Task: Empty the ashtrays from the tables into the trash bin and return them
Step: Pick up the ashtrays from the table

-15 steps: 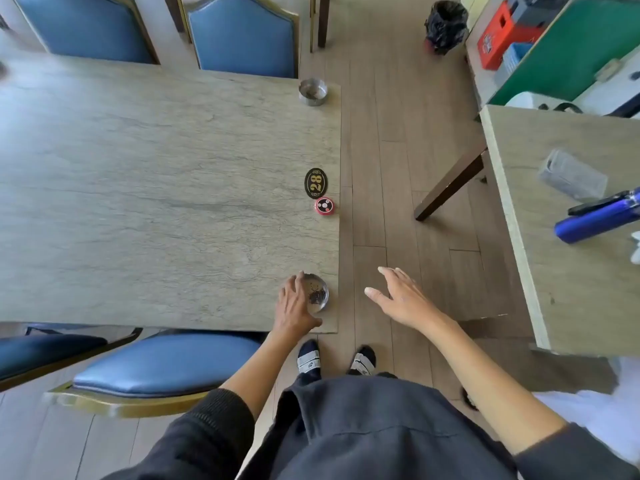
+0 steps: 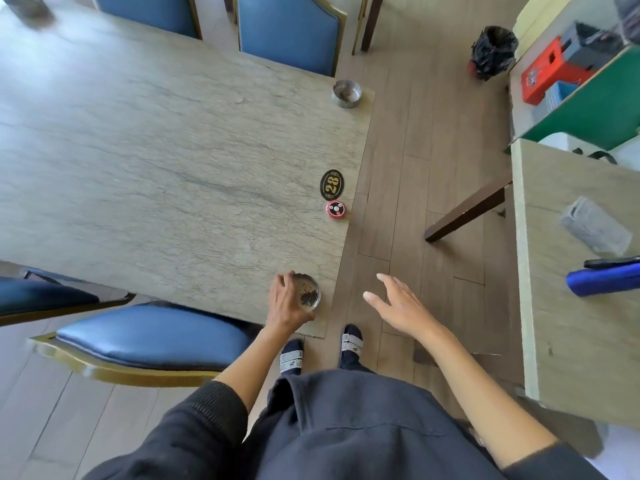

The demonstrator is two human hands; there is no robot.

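Fingers (image 2: 282, 284) of left hand (image 2: 285, 303) curled round near ashtray (image 2: 308, 295), thumb at its near rim; ashtray glassy, dark ash inside, at near right corner of surface (image 2: 156, 161). Cannot tell if lifted or resting. Right hand (image 2: 398, 308) spread wide, holding nothing, hovering over floor (image 2: 408, 188) in aisle just right of surface edge. Dark sleeves, dark top, two feet in dark socks and strapped sandals below corner. Blue chair (image 2: 152, 337) tucked at near edge, left of left arm; part of another at far left.

Mid: red call button (image 2: 335, 209) near right edge, black oval plate "28" (image 2: 332, 184) just beyond it, apart. Second surface (image 2: 581, 306) on right across aisle: blue cylinder (image 2: 602, 280) with black item touching its top, clear grey packet (image 2: 594, 226) beyond. Dark wood leg (image 2: 467, 211) slanting under it.

Far: metal ashtray (image 2: 346, 93) at far right corner, dark residue inside. Two blue chairs (image 2: 289, 29) behind far edge. Bin (image 2: 493, 51) with black liner on floor, far right, well apart from both ashtrays. Red box (image 2: 543, 76) and green panel (image 2: 588, 109) right of bin.
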